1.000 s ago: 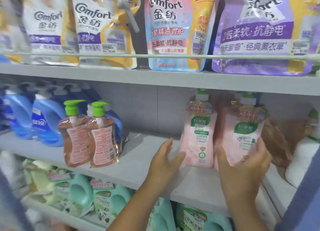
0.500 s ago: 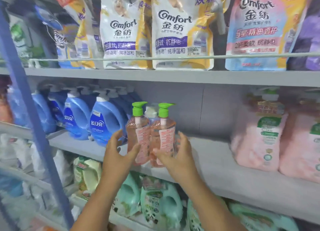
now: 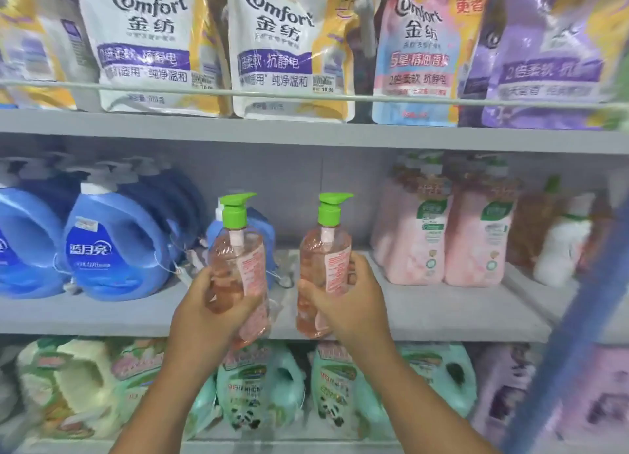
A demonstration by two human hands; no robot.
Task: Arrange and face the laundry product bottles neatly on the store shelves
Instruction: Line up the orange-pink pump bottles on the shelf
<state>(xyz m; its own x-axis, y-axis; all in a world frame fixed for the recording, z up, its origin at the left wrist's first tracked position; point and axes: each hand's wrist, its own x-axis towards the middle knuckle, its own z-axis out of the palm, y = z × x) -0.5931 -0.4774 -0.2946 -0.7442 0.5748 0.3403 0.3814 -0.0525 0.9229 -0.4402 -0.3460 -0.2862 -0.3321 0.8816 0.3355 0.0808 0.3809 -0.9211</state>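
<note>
Pump bottles [image 3: 238, 266] apart now, hands [image 3: 343, 300] clasping.

blurred purple bottles [image 3: 510, 392] at lower right, comfort pouches [image 3: 282, 45] cut off by top edge

Top shelf [image 3: 306, 131]: grey, with a thin front rail; Comfort refill pouches [image 3: 279, 48] standing in a row.
Middle shelf [image 3: 442, 312]: grey; blue detergent jugs [image 3: 112, 246] at left, pink bottles [image 3: 442, 235] at right, a white bottle [image 3: 561, 249] beyond them.
Bottom shelf [image 3: 289, 445]: cream, green and purple jugs [image 3: 258, 385] side by side.
</note>
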